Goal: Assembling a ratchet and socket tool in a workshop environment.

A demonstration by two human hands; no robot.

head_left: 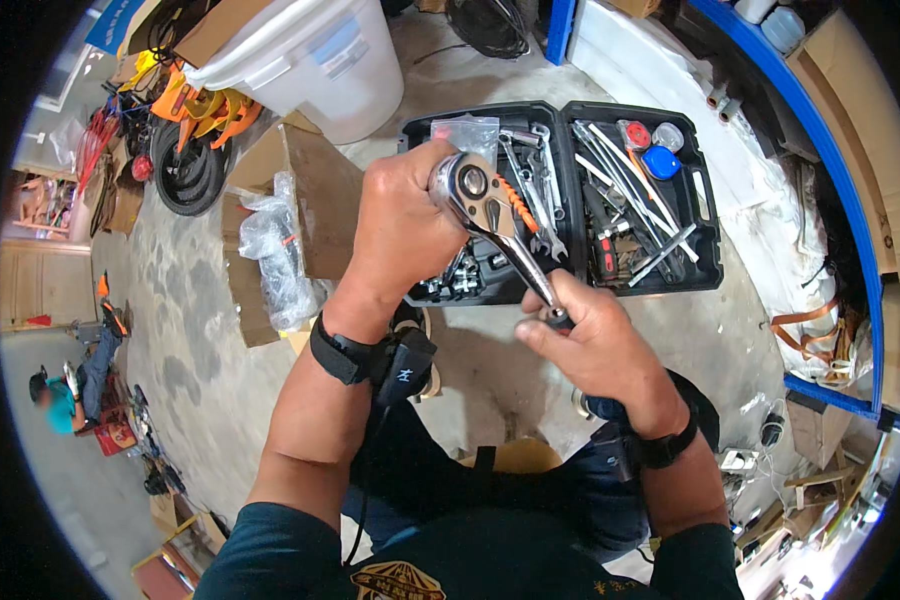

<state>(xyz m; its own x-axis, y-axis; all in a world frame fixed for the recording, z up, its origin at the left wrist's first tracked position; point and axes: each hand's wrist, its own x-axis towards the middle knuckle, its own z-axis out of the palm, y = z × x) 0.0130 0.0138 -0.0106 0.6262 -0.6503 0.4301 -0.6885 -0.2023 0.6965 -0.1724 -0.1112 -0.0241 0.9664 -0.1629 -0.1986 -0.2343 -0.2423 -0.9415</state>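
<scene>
Left hand (405, 225) fingers closed around ratchet wrench (490, 215) head, right hand (590, 340) pinching its handle end above open tool case (705, 200); apparently adjusting the head, so next needs a steady grip.

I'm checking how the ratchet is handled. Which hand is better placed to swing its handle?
Right. The right hand grips the handle end of the ratchet wrench, while the left hand cups its round head.
</scene>
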